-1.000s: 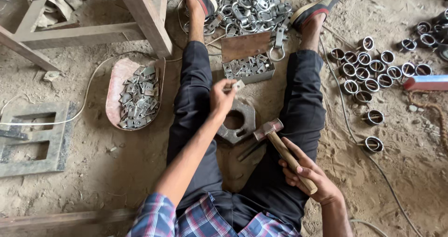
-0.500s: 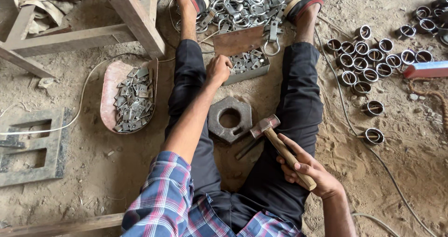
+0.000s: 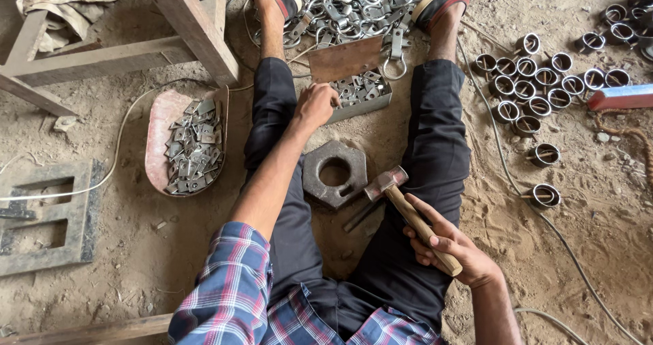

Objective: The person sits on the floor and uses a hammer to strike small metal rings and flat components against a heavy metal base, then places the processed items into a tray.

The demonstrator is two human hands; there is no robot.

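On the dirt floor between my legs, I am reaching my left hand (image 3: 316,106) into the far metal box (image 3: 360,95) of small clips, fingers curled, contents unclear; best to pick one cleanly. My right hand (image 3: 449,246) is clenching the hammer (image 3: 408,212) near the hexagonal block (image 3: 335,174).

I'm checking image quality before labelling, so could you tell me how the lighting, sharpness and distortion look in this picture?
Head view: soft, even daylight, only faint shadows beneath the hammer and the hexagonal metal block; no glare, though the metal rings glint mildly; sharp throughout, both the left hand and the right hand free of motion blur; slight wide-angle stretch at the edges.
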